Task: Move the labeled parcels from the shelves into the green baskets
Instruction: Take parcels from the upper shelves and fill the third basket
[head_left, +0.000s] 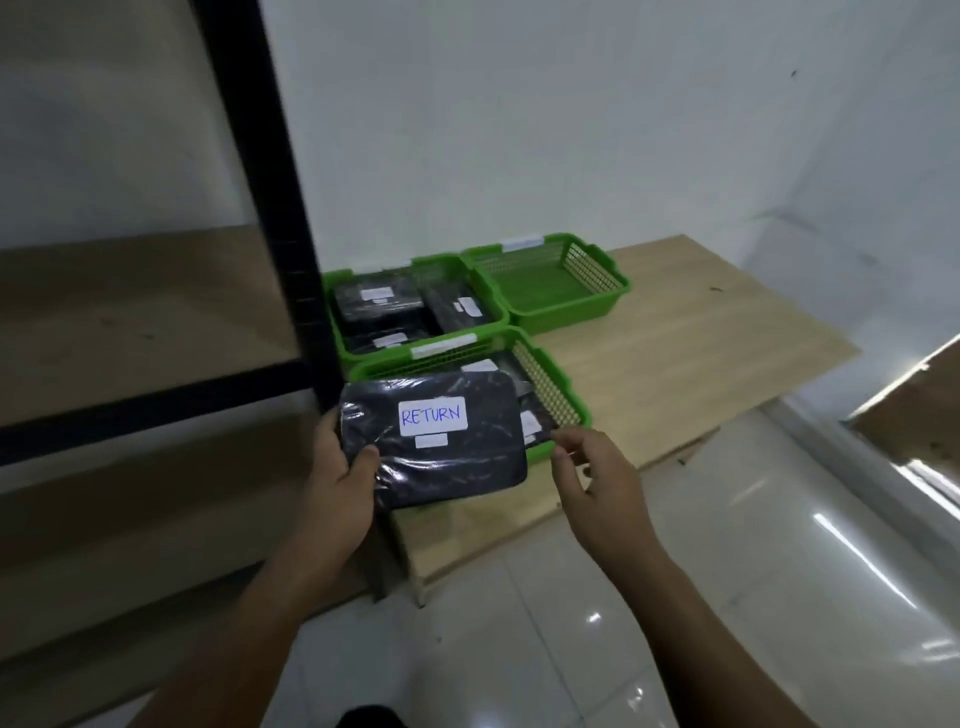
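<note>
Three green baskets (545, 291) sit beyond the left hand's (337, 473) parcel (434, 441).

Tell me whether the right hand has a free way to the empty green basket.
Probably yes: the right hand is open and holds nothing, and only bare table lies between it and the empty basket.

The left hand (340, 470) grips the lower left corner of the black parcel (434, 441), thumb pressed on its top face, while the right hand (597, 480) hangs just off the parcel's right edge, fingers loosely curled, holding nothing.
</note>
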